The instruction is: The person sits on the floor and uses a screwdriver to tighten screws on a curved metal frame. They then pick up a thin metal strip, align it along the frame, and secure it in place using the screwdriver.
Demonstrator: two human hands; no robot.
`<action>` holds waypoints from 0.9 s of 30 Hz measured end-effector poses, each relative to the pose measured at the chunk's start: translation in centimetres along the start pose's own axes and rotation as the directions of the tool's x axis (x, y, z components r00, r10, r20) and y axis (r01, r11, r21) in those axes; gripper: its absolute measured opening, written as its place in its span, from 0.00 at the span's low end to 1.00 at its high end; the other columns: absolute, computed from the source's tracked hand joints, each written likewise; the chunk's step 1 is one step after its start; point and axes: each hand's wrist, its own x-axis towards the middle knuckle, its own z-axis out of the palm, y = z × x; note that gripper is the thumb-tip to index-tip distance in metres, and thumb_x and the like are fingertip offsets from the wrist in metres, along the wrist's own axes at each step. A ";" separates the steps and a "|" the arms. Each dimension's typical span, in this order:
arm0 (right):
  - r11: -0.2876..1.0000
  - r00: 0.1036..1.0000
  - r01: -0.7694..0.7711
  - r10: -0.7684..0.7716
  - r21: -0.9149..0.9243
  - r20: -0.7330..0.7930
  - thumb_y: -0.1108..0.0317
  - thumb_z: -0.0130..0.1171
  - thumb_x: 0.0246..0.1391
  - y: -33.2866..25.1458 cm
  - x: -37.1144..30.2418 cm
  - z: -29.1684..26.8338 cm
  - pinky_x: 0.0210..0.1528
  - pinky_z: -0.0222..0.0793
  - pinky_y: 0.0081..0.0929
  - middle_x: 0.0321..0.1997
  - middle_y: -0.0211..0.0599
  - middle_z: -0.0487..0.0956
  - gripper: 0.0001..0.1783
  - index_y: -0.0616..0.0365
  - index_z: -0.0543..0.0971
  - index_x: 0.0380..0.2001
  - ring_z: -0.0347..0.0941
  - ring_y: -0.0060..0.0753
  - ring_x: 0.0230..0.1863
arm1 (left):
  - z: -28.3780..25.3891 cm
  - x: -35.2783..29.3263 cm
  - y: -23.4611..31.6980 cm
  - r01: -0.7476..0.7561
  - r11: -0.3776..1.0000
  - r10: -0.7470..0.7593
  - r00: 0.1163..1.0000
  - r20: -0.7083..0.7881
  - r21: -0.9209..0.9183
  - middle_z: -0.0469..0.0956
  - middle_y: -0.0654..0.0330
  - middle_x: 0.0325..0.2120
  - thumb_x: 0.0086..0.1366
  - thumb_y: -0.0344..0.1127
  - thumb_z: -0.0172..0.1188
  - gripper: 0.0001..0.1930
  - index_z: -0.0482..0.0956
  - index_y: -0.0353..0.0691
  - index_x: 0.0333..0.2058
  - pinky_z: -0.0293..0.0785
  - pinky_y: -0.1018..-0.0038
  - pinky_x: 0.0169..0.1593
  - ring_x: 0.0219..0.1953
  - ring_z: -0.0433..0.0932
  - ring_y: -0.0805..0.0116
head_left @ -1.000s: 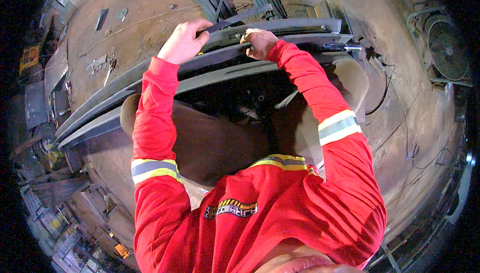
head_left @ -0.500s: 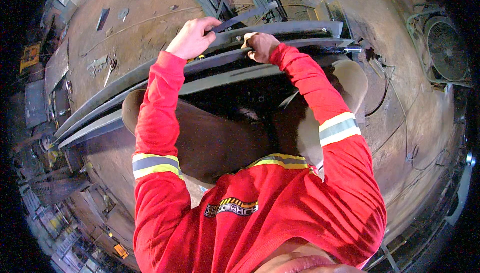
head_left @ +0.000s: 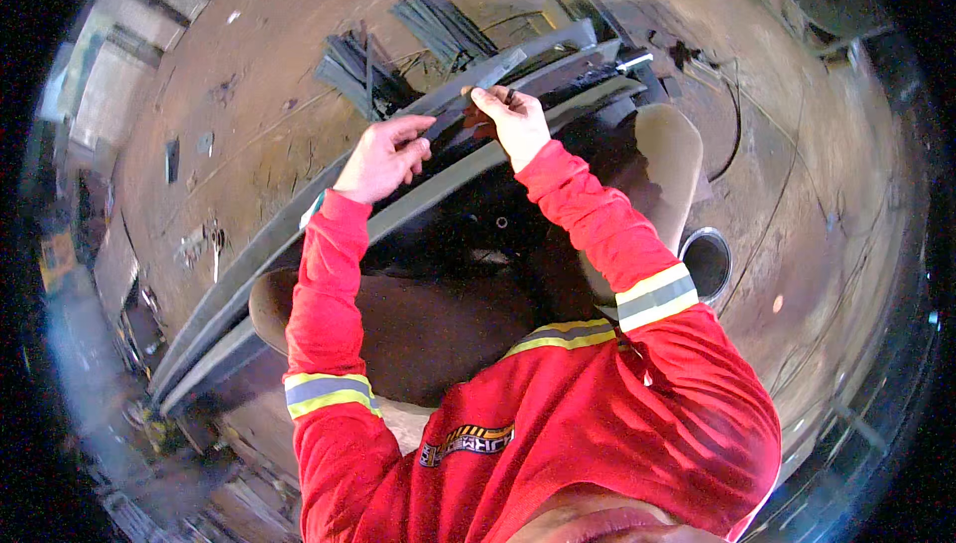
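Note:
Long, curved grey metal bars (head_left: 448,190) run from lower left to upper right in front of my knees. My left hand (head_left: 383,158) is over the bars with its thumb and fingers pinched together at the near end of a short flat metal strip (head_left: 505,67). The strip slants up and right across the bars. To its right, my right hand (head_left: 511,123) is closed just above the bars, fingers curled under. Whatever lies between those fingers is too small and dark to make out.
Beyond the bars lie two bundles of dark flat strips, one on the left (head_left: 363,75) and one on the right (head_left: 443,25). A round open pipe end or container (head_left: 706,264) stands by my right knee. Cables (head_left: 787,215) trail over the brown floor at right.
The view has turned, so the bars slope more steeply. My right hand has come back toward me and its fingers have changed their hold. The strip at my left hand has tilted more upward.

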 end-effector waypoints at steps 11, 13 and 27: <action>0.952 0.837 0.206 -0.052 0.225 -0.544 0.68 0.63 0.52 -2.3 2.3 -7.3 0.18 0.67 0.24 0.20 0.30 0.73 0.08 0.61 0.79 0.32 0.70 0.25 0.17 | 2.1 -1.3 -1.1 -0.255 0.756 0.427 0.890 -0.159 0.603 0.81 0.48 0.32 0.55 0.26 0.61 0.17 0.76 0.36 0.45 0.76 0.67 0.41 0.36 0.82 0.54; 0.959 0.807 0.198 -0.041 0.203 -0.589 0.68 0.65 0.50 -2.5 2.1 -7.1 0.16 0.67 0.25 0.22 0.31 0.74 0.10 0.62 0.77 0.32 0.70 0.25 0.16 | 2.2 -1.4 -1.4 -0.311 0.670 0.524 0.841 -0.134 0.674 0.81 0.48 0.32 0.57 0.27 0.60 0.13 0.77 0.34 0.42 0.76 0.66 0.41 0.35 0.82 0.53; 0.942 0.798 0.162 0.050 0.293 -0.600 0.67 0.67 0.51 -1.9 2.6 -7.7 0.21 0.71 0.27 0.26 0.30 0.75 0.13 0.59 0.75 0.36 0.70 0.25 0.18 | 2.6 -1.4 -3.8 0.159 0.987 -0.159 0.987 -0.009 -0.007 0.79 0.56 0.24 0.62 0.24 0.59 0.08 0.74 0.28 0.39 0.74 0.79 0.22 0.20 0.77 0.73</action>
